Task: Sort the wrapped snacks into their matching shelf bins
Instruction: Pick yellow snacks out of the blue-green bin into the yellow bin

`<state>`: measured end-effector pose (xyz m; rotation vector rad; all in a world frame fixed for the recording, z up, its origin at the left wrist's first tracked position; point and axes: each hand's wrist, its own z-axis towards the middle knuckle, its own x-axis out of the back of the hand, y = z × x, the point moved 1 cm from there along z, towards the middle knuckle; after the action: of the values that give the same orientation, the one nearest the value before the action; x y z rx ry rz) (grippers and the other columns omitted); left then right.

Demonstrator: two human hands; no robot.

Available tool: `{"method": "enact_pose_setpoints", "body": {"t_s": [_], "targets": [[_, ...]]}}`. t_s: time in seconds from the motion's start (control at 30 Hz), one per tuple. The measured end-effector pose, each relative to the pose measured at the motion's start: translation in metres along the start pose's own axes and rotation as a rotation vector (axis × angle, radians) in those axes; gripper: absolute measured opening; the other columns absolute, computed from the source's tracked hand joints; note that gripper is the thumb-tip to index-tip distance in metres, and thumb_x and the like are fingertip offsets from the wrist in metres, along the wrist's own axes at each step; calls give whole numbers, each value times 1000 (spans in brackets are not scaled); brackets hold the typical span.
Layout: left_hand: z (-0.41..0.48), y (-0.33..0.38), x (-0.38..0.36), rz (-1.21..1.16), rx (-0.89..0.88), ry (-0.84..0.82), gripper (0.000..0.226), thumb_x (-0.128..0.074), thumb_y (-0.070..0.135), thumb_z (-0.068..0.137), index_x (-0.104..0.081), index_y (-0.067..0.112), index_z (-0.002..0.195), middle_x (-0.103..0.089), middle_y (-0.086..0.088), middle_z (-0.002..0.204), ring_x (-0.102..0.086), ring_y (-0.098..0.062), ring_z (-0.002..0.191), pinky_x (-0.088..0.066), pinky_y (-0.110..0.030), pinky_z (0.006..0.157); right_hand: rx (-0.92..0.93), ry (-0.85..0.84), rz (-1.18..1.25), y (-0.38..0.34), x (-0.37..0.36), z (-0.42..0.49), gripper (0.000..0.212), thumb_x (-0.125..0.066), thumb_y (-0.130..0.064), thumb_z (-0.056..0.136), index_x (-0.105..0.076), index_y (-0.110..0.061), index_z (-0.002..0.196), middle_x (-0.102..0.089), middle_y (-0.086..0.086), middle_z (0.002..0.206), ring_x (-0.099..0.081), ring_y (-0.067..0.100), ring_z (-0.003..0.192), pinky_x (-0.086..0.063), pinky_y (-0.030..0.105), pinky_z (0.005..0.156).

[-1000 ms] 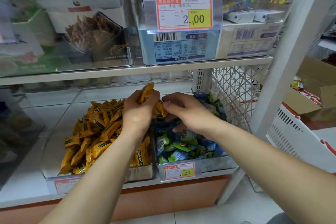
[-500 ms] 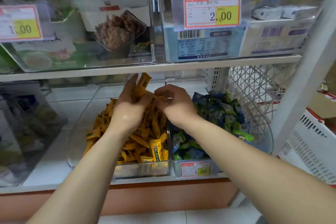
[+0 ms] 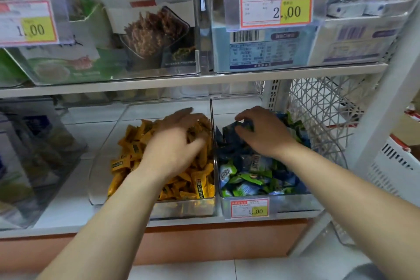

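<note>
A: Where do we find the snacks, reckoned from the small price tag [image 3: 249, 208] on the lower shelf?

B: Directly behind the tag stands the clear bin [image 3: 295, 203] of blue and green snacks [image 3: 246, 179]. Just left of the tag, the neighbouring bin [image 3: 181, 209] holds the yellow snacks [image 3: 200, 183]. The two bins stand side by side, wall against wall.

A: And our hands?

B: The left hand [image 3: 175, 143], up and left of the tag, lies palm down on the yellow heap with its fingers spread. It is blurred, and we see nothing pinched in it. The right hand [image 3: 263, 135], above the tag, has its fingers curled on a dark blue packet [image 3: 231, 128] at the back of the blue and green heap.

A: How do we expect these to handle?

B: We judge each piece to be small and light, wrapped in thin, slick film that slides easily. The heaps are loose, so one push would likely shift several pieces at once. Nothing looks fragile, though hard squeezing might crush what is inside.

A: Where do we take hold?

B: By the crimped end of the wrapper, or across the middle between thumb and two fingers. We would lift one or a few at a time, clear of the wall between the bins, so that none spills to the wrong side of the tag.
</note>
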<state>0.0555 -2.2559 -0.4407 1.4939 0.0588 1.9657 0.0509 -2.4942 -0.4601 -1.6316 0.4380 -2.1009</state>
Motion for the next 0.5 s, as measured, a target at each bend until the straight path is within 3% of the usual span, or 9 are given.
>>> {"method": "enact_pose_setpoints", "body": {"t_s": [0.07, 0.17, 0.33, 0.5], "targets": [[1, 14, -16, 54, -103, -93, 55, -47, 57, 94, -42, 38, 145, -38, 7, 156, -33, -18, 143, -33, -40, 116, -25, -47, -83, 17, 11, -6, 41, -55, -50, 93, -59, -30, 128, -55, -2, 131, -51, 20, 120, -40, 30, 90], [5, 9, -26, 148, -128, -194, 53, -40, 62, 96, -43, 40, 144, -40, 8, 155, -32, -18, 143, -28, -45, 117, 26, -207, -267, 27, 16, -19, 59, -48, -67, 88, -50, -37, 139, -45, -8, 147, -41, 19, 134, -38, 37, 105], [6, -13, -28, 160, -23, -177, 56, -23, 67, 96, -31, 48, 148, -43, 8, 152, -29, -17, 145, -18, -46, 120, 10, -378, -486, 33, 16, -37, 86, -27, -89, 74, -28, -46, 148, -26, -3, 159, -19, 27, 147, -13, 51, 119], [9, -35, -16, 326, 161, -118, 45, -33, 56, 100, -42, 47, 144, -42, 9, 154, -16, -19, 151, -10, -50, 121, -206, -394, -485, 52, 31, -47, 105, -25, -99, 62, -25, -43, 150, -4, 0, 165, 2, 34, 151, -15, 53, 118]]}}
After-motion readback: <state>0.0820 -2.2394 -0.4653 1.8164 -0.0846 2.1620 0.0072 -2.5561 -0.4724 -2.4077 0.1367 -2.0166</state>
